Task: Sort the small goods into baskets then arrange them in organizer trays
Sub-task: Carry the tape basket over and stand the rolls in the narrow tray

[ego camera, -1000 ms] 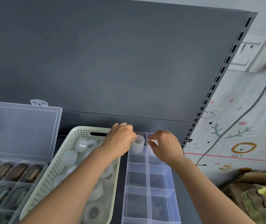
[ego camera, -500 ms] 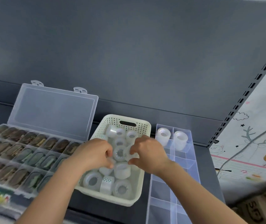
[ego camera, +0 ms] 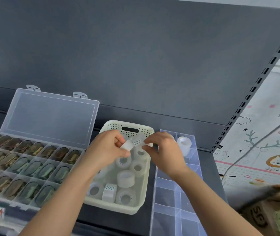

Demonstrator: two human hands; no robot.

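Rolls (ego camera: 125,178) of white, half-clear tape lie loose in the cream basket (ego camera: 112,204), some flat with the core hole up, some on edge. A few carry a small dark dotted print; the rest are plain.

They look light, with a stiff ring shape, so a two-finger pinch should lift one. The outer wrap is probably smooth and a little slick. The surest hold seems to be thumb and finger across the two flat faces, or a fingertip hooked in the core. Squeezing the round wall hard could dent it or let it pop free. They should not break if dropped, but on edge they would roll.

Both hands are over the far end of the basket, close together. The left hand (ego camera: 107,150) pinches a plain roll (ego camera: 127,145) between thumb and fingers. The right hand (ego camera: 164,150) has its fingertips closed on what looks like a dotted roll (ego camera: 137,141), though blur hides the exact contact.

The clear tray (ego camera: 166,195) stands just right of the basket on the dark shelf (ego camera: 210,167). One roll (ego camera: 184,145) stands in its far right compartment; the near compartments that show hold nothing. The far left one is hidden by the right hand.
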